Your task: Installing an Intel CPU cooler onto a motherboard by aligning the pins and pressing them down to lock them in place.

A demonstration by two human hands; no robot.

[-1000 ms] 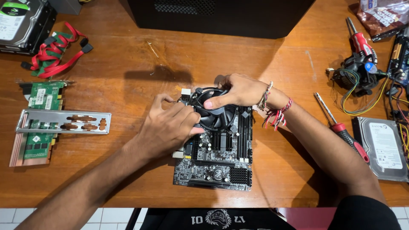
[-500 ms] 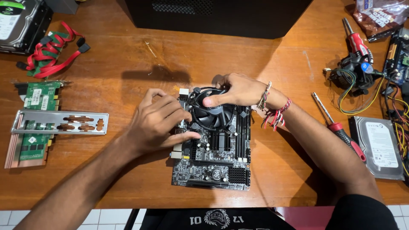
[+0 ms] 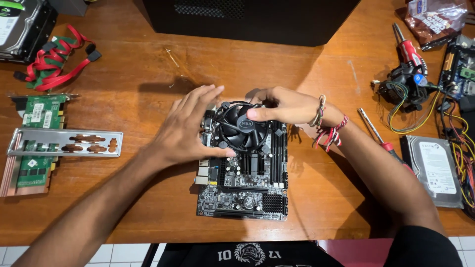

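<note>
Wooden tabletop (image 3: 123,193), frame centre: our left hand (image 3: 190,129) spread, right hand (image 3: 284,105) pressing the CPU cooler fan (image 3: 241,129) on the motherboard (image 3: 245,190). Looks fragile; we'd grip edges.

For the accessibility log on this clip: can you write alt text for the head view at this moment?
Two bare hands work on a black CPU cooler fan mounted on a motherboard on a wooden table: the left hand cups its left side, the right hand rests on top. Expansion cards lie left; screwdrivers and a hard drive right.
</note>
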